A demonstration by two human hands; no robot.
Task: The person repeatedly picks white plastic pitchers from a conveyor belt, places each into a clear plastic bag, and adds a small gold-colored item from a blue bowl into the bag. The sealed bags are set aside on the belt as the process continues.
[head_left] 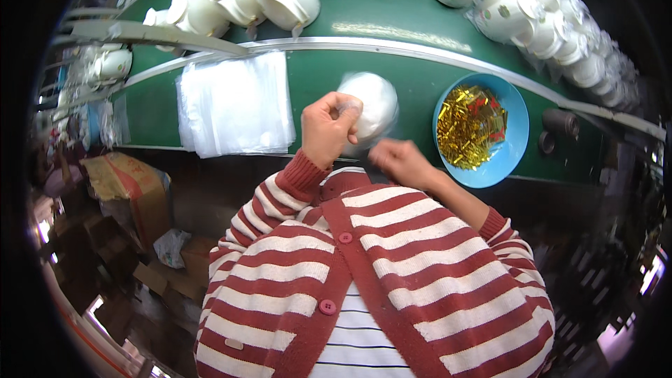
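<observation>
A white rounded ceramic vessel (pixel 378 101) stands in front of me on the green bench, wrapped in a clear plastic bag and slightly blurred. My left hand (pixel 327 126) pinches the gathered plastic of this bag at the vessel's near left side. Close by on the right, my right hand (pixel 402 161) is curled shut and smeared by motion; whatever its fingertips may hold is hidden. Right of it sits a blue bowl (pixel 516 133) filled with short gold twist ties (pixel 462 129). A stack of clear plastic bags (pixel 234 105) lies flat to the left.
Beyond a pale metal rail (pixel 378 45), white pitchers (pixel 283 0) stand at the far left. Many bagged white pitchers (pixel 507 10) crowd the far right. A dark cylindrical object (pixel 560 122) lies right of the bowl. Cardboard boxes (pixel 129 189) stand below on the left.
</observation>
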